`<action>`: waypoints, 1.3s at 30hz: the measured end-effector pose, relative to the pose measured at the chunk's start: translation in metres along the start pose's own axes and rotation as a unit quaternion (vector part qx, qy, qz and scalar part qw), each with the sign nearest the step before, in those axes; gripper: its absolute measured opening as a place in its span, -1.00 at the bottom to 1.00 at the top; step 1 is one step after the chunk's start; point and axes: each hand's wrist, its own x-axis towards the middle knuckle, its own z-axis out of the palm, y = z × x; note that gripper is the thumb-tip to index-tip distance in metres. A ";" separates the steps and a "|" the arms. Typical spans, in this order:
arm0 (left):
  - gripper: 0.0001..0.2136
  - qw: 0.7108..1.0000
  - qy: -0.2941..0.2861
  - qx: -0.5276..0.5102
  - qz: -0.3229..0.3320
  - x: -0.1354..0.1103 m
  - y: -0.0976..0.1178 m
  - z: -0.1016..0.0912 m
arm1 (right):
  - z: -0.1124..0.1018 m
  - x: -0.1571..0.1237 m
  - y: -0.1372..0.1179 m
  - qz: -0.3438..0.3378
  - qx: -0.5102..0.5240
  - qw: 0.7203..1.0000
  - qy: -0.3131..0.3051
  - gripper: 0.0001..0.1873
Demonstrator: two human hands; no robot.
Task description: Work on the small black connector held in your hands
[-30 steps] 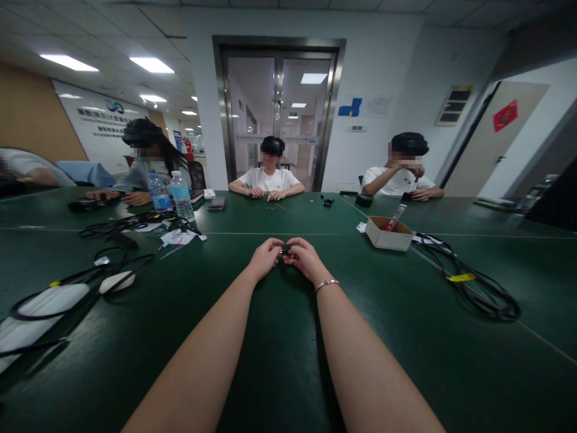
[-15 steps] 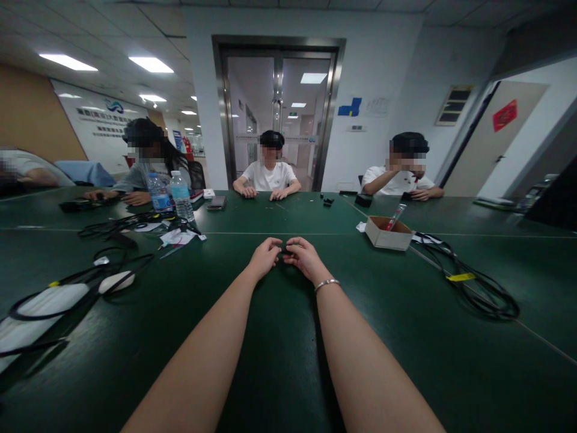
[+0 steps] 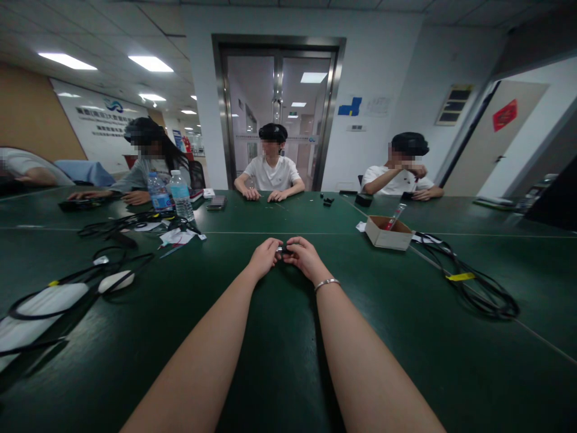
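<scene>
Dark piece (image 3: 285, 249), pinched by left fingers (image 3: 271, 242) and right fingers (image 3: 295, 242), shows silver unseen half a second ago.

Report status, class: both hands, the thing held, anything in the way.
Left hand, right hand: both pinching small dark object. Silvery at its left end; finer detail unclear. Open box off to the right, apart from both hands.

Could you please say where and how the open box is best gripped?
Probably the near wall of the box, from the near side, thumb outside, fingers inside: the top is open and that wall is bare, while a tube sticks up from within and cables lie to the right. The right hand holds a dark piece.
</scene>
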 end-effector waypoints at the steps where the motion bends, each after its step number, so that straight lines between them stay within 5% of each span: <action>1: -0.78 1.000 0.003 0.002 -0.003 0.000 0.001 0.000 | 0.000 0.000 0.000 0.000 -0.001 1.000 0.002 -0.85; 39: -0.77 1.000 -0.004 -0.004 0.005 0.006 -0.006 -0.002 | -0.001 0.002 0.002 -0.001 -0.007 1.000 0.003 -0.84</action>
